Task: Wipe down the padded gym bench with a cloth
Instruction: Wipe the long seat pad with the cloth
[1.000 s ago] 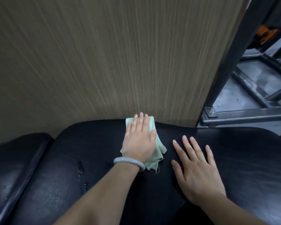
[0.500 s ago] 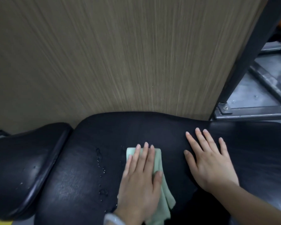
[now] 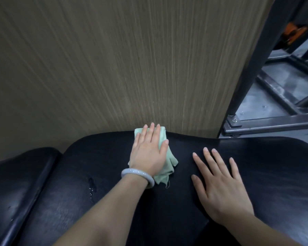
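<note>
You are pressing the pale green cloth (image 3: 164,158) flat under your left hand (image 3: 148,153), fingers straight and lying close together over it, nothing curled round the fabric. The cloth is sitting at the far edge of the padded bench (image 3: 105,157), its front corner just reaching the wood-grain panel (image 3: 114,68) beyond your fingertips, while its loose folded end is trailing back past your wrist and the pale bangle (image 3: 137,174) you are wearing.

To the right of that hand, your right hand (image 3: 219,181) is resting palm down on the same pad, fingers spread and straight, holding nothing; it seems to be bracing you.

Judging by the surface, you are partway through. Behind and to the left of the pressing hand, a streak of water drops (image 3: 92,187) is lying on the vinyl, not yet wiped. The neighbouring pad (image 3: 16,183) further left is showing small specks too, and the stretch right of your bracing hand is looking dull with faint streaks; whether it has been wiped cannot be told. Beyond the bench on the right, a dark metal frame (image 3: 274,121) is standing on the floor.
</note>
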Available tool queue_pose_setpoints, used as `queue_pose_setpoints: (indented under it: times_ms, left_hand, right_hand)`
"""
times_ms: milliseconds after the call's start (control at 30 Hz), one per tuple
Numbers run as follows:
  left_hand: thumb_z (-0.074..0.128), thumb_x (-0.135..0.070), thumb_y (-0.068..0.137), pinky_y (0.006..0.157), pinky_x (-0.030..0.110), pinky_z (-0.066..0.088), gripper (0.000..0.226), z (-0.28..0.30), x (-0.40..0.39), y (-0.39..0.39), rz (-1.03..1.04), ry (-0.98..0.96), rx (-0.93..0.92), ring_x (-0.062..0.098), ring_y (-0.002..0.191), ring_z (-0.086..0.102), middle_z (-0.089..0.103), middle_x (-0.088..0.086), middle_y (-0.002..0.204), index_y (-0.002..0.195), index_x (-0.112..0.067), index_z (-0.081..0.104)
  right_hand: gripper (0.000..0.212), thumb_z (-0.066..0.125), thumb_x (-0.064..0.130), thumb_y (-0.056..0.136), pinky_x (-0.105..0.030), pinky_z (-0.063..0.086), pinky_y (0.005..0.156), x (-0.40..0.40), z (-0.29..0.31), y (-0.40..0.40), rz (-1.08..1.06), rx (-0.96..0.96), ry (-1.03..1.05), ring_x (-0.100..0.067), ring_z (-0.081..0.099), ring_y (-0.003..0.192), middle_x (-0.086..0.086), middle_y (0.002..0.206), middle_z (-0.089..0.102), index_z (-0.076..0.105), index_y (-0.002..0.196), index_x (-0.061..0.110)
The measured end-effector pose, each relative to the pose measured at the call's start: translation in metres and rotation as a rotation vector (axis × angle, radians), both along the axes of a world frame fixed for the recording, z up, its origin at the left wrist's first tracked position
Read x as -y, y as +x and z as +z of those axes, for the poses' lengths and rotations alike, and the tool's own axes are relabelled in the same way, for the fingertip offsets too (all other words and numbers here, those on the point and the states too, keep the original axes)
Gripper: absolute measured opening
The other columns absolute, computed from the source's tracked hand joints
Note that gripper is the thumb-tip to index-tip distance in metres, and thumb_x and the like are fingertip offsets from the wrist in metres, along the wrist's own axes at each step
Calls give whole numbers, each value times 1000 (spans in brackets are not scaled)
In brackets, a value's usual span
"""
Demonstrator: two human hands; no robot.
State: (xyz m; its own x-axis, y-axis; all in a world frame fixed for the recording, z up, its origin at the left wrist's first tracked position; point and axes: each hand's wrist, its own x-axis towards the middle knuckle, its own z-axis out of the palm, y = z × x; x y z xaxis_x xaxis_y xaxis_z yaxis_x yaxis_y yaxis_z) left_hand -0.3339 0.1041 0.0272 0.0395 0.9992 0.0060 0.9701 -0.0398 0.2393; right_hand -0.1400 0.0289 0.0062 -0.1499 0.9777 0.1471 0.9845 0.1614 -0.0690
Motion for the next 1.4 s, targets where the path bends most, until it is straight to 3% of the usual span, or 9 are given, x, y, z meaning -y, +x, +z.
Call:
queue_pose_setpoints:
  times_ms: [200,433,567,767,833,933,1033,1167,1400]
  left_hand:
    - [-20,-62,85,117,28,-10,80,-3,72,10,-51,79,66,5,144,-17,-4,-8,160,153,-24,1]
    - [21,-39,101,111,37,17,56,-10,177,18,-51,108,15,17,145,19,28,2,156,148,-13,33]
    - [31,-36,94,110,38,19,58,-6,199,24,-50,95,-15,21,142,28,35,5,152,146,-11,37]
    - [2,-51,91,118,28,-7,70,0,160,28,-1,48,34,9,146,-7,4,-5,161,153,-21,9]
    - [7,-50,96,118,29,-6,65,0,139,34,48,38,35,9,146,-9,1,-6,161,154,-21,5]
    - [14,-46,99,119,31,-6,61,1,124,41,98,16,36,10,146,-10,-1,-4,161,154,-19,3]
    - [3,-48,94,119,32,-6,68,1,140,46,90,31,16,13,147,-8,0,0,161,154,-17,5]
    - [21,-39,96,115,39,13,63,-3,195,51,25,79,35,21,146,16,23,8,157,149,-8,28]
    - [15,-40,100,111,40,17,59,-7,219,57,5,65,37,19,145,19,27,6,156,149,-9,30]
  right_hand:
    - [57,26,49,94,-48,18,109,0,5,-1,-2,15,-28,-22,35,139,-5,146,44,47,141,23]
    - [75,-7,57,84,-44,-5,117,2,13,-2,19,-28,-133,-15,-2,148,3,161,6,11,152,33]
    - [66,-2,55,90,-46,-6,117,3,17,-2,20,-17,-158,-16,-6,148,3,161,2,6,153,33]
    - [58,14,50,98,-48,-6,118,2,16,0,28,-27,-176,-17,-6,148,2,162,1,6,153,31]
    - [58,13,50,99,-47,-6,118,2,15,0,30,-26,-182,-17,-6,148,2,162,0,5,153,31]
    - [58,12,50,99,-48,-6,118,2,15,0,30,-25,-176,-17,-7,148,2,162,0,5,153,31]
    - [59,11,51,98,-48,-6,118,2,15,-1,29,-14,-176,-17,-7,148,2,162,-1,4,153,32]
    - [59,10,51,98,-48,-6,118,3,17,-1,21,-10,-189,-16,-8,147,3,161,-2,2,153,33]
    - [59,11,51,97,-47,-7,118,3,18,-1,20,-23,-191,-15,-9,147,3,161,-2,2,153,33]
